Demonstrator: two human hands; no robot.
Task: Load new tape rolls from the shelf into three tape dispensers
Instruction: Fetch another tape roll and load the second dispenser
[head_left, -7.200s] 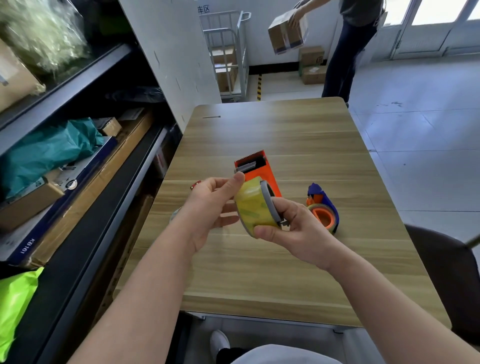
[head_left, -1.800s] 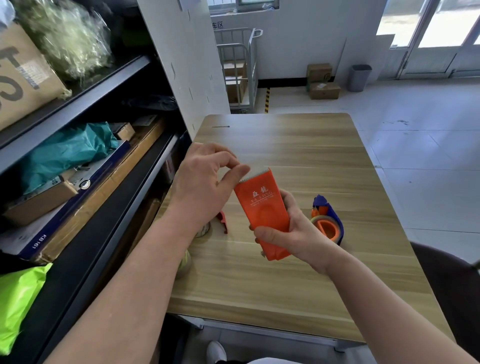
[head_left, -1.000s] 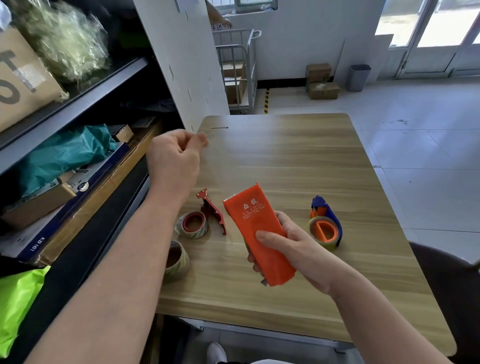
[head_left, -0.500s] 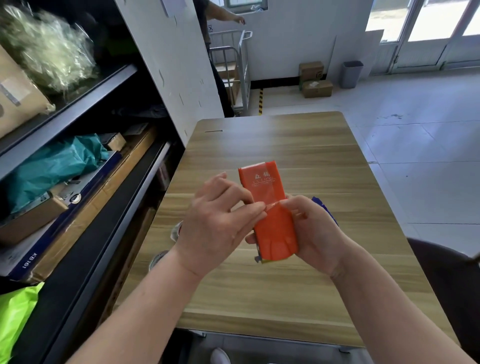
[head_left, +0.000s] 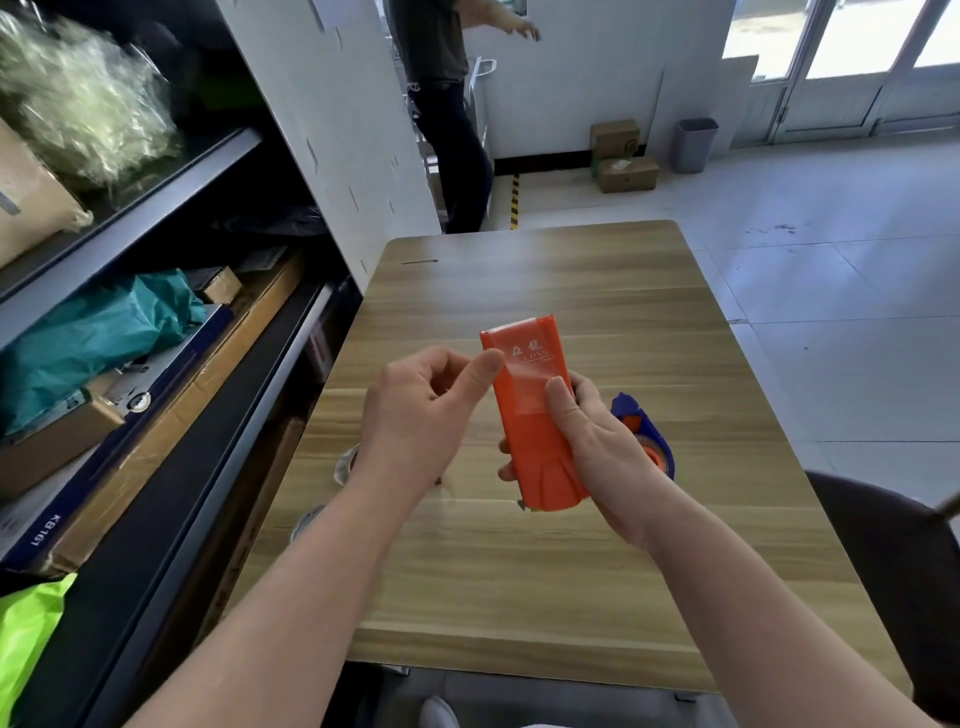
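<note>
On my left stands the big metal shelf (head_left: 171, 332). It is full of cardboard boxes, and a teal bag (head_left: 93, 332) lies on the middle level. The wooden table (head_left: 519, 582) is just beside the shelf and runs from me toward the far wall. A dark chair (head_left: 883, 561) is at the table's right near corner. Far behind the table another person (head_left: 447, 104) stands with one arm stretched to the right. Near the far wall on the floor there are two small cartons (head_left: 623, 156) and a grey bin (head_left: 696, 145).

Both my hands are above the middle of the table. My right hand (head_left: 597, 452) holds the orange tape dispenser (head_left: 530, 415) upright in the air. The thumb lies on its front face and the fingers wrap behind it. The dispenser shows me its flat printed side, and a shiny clear strip seems to lie over this side. My left hand (head_left: 421, 415) is just to the left of it with curled fingers, and the thumb tip touches the upper left edge of the dispenser. If it pinches a tape end there, I cannot tell.

The blue dispenser (head_left: 649, 436) lies on the table behind my right hand and is partly hidden. One tape roll (head_left: 345, 464) lies on the table behind my left wrist, and a second roll (head_left: 307, 518) is nearer to me at the left table edge. My arm hides most of both.
</note>
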